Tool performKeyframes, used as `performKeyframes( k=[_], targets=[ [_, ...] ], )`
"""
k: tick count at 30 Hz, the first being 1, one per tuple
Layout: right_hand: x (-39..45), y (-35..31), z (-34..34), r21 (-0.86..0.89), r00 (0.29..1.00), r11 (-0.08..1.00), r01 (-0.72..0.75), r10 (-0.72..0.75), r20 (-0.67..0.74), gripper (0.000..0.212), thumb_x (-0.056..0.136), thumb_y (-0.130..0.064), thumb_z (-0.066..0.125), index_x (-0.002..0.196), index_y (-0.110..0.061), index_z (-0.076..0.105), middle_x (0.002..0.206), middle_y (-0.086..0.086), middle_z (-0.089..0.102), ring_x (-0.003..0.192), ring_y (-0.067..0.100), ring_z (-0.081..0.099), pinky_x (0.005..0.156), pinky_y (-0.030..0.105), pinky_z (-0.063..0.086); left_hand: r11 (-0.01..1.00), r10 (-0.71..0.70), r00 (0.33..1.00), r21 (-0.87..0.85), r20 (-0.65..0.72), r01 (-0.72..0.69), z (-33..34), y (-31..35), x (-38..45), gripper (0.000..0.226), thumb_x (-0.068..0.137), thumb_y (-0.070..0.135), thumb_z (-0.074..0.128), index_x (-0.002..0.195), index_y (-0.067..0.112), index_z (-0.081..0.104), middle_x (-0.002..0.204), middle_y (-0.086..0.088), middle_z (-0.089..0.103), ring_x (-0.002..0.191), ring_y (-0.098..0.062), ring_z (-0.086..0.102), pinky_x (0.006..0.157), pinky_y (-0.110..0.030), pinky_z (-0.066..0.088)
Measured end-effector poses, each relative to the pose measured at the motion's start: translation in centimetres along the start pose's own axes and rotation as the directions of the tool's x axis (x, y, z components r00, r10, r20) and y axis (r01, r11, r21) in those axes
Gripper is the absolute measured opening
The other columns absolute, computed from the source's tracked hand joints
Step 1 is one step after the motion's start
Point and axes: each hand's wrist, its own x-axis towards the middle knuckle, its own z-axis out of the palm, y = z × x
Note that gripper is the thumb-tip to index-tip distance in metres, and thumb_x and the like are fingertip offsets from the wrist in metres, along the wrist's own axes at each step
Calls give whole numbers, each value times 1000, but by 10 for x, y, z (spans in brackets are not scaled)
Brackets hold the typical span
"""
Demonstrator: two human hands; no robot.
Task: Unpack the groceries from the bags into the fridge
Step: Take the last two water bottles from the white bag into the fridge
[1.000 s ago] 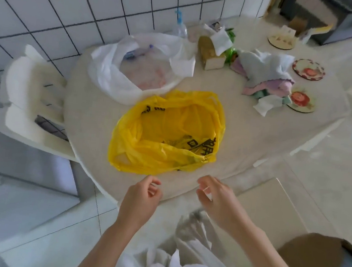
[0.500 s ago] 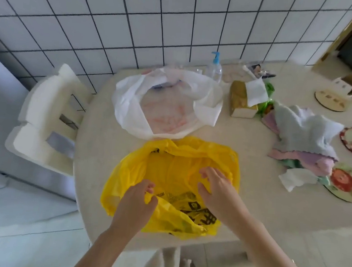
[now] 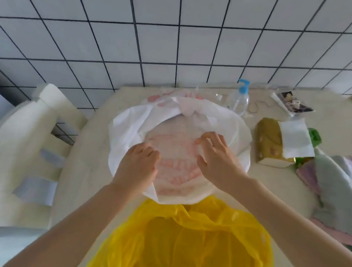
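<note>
A white plastic chair is standing at the frame's left edge beside a beige table. At centre, both hands are reaching into an open white bag with red print: the left hand with fingers curled, its grip unclear, the right hand spread wide, holding nothing. A yellow bag is lying at lower centre. A pump bottle and tissue pack are sitting at right.
</note>
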Motion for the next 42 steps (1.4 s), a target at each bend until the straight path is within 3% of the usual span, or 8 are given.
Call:
performKeyframes(
  k=[5,14,19,22,29,32,36,42],
  targets=[
    [83,27,23,-154,994,987,51,-35,105,38,92,-20,50,130,-14,49,145,7,31,137,28,24,108,40,32,952,186,966,212,178,-222,33,-30,55,39,81,-4,51,118,7,59,132,-8,56,146,-29,25,119,-51,2],
    [187,76,64,-281,973,955,95,-30,228,61,96,-26,46,150,-15,20,159,8,9,147,28,6,117,38,16,936,5,991,349,137,-53,51,-103,123,75,53,15,85,124,15,64,128,-13,60,139,-38,37,109,-68,18],
    [216,89,90,-249,967,947,202,-152,207,65,88,-10,52,148,-16,27,149,19,27,137,43,27,102,55,39,945,-96,994,317,45,77,57,-128,142,89,51,6,80,135,17,54,121,-9,63,140,-36,35,108,-64,27],
    [222,86,98,-304,923,875,378,-330,196,68,78,3,36,141,-24,40,143,19,37,129,45,36,88,54,47,947,-144,985,303,96,109,59,-139,150,95,65,4,74,149,22,32,140,-5,50,148,-35,16,113,-61,14],
    [257,96,99,-402,892,798,449,-372,257,30,83,-1,52,111,5,63,131,24,51,129,44,40,101,54,41,935,-209,951,333,228,126,59,-168,160,95,76,10,70,151,25,13,156,5,26,150,-28,-5,117,-52,8],
    [277,97,93,-405,917,833,378,-278,285,32,89,-21,53,92,5,71,106,21,64,116,42,53,96,49,49,943,-228,925,303,304,133,65,-172,163,89,81,14,68,150,25,14,158,7,19,150,-27,-4,119,-49,15],
    [291,106,100,-205,946,961,184,-117,304,82,86,-69,31,137,-6,43,145,11,35,130,37,39,108,46,36,940,-330,869,215,369,266,70,-173,162,79,87,27,64,150,27,16,159,9,14,147,-35,7,110,-56,32],
    [304,115,111,-230,947,958,174,-99,305,112,60,-88,34,137,-8,36,138,10,34,120,38,46,98,53,42,877,-477,805,254,352,409,66,-162,136,95,78,59,65,149,33,8,157,18,2,131,-45,27,93,-53,42]
  ],
)
